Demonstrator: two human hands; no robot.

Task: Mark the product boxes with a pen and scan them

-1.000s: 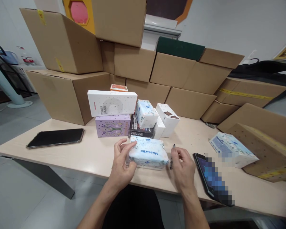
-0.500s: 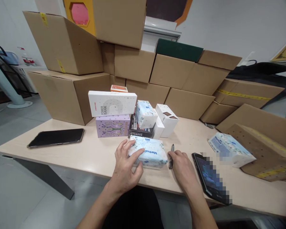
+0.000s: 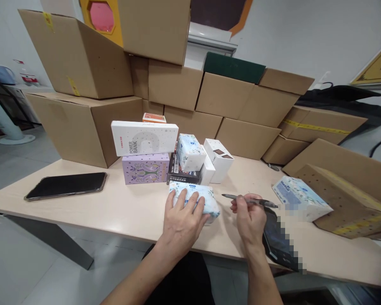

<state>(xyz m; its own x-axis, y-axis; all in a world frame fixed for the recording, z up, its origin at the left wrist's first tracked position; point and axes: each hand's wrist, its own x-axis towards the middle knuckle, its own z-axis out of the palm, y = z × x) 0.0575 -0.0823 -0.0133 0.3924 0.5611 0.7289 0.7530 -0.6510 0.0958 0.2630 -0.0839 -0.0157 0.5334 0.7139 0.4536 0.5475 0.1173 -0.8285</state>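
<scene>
My left hand (image 3: 184, 224) lies palm down over a blue-and-white tissue pack (image 3: 211, 202), its fingers stretched apart across the top and partly covering the print. To the right, my right hand (image 3: 250, 218) is closed round a dark pen (image 3: 262, 202). The pen is held nearly level above the table, its tip pointing left toward the pack. Behind the pack stand a purple patterned box (image 3: 146, 169), a white power bank box (image 3: 146, 139) on top of it, and a second tissue pack (image 3: 191, 153) resting on a dark box (image 3: 182, 176).
A phone (image 3: 66, 185) lies at the table's left. A partly blurred dark device (image 3: 277, 241) sits beneath and beyond my right hand. Another tissue pack (image 3: 300, 197) leans by a carton (image 3: 352, 203) at right. Stacked cardboard boxes (image 3: 174, 87) line the back. White boxes (image 3: 220, 163) stand mid-table.
My right hand has lifted the pen off the table and turned it from upright-pointing to nearly level. My left hand has slid further over the tissue pack, fingers now spread on top.
</scene>
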